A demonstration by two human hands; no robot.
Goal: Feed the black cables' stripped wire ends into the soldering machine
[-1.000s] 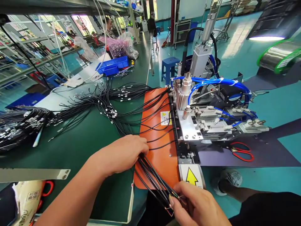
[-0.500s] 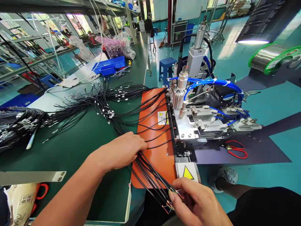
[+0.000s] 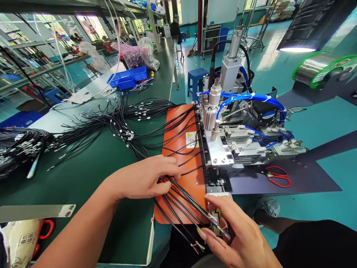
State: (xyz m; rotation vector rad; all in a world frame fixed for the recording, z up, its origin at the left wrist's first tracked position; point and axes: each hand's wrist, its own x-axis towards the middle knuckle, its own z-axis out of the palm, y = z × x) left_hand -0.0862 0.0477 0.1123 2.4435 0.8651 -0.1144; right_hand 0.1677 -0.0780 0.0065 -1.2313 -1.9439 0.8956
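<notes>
My left hand (image 3: 156, 176) is closed around a bundle of black cables (image 3: 185, 208) at the front of the orange plate (image 3: 178, 137). Their stripped ends, with thin coloured wires (image 3: 213, 219), fan out toward me past the plate's front edge. At those ends is my right hand (image 3: 237, 230), thumb and index finger spread apart, with some cable ends between them. Whether its hidden fingers touch the wires I cannot make out. Other black cables run across the plate into the metal machine (image 3: 220, 145) with blue air tubes.
More cables with white connectors (image 3: 126, 134) lie across the green table (image 3: 134, 223). A blue bin (image 3: 128, 77) stands farther back. Red-handled scissors (image 3: 279, 176) lie right of the machine. A solder wire spool (image 3: 318, 69) and a dark lamp (image 3: 306, 26) are at upper right. People sit in the background.
The thumb and index finger of my right hand have spread apart, and the cable ends have fanned out wider. My left hand has shifted slightly right, still on the bundle.
</notes>
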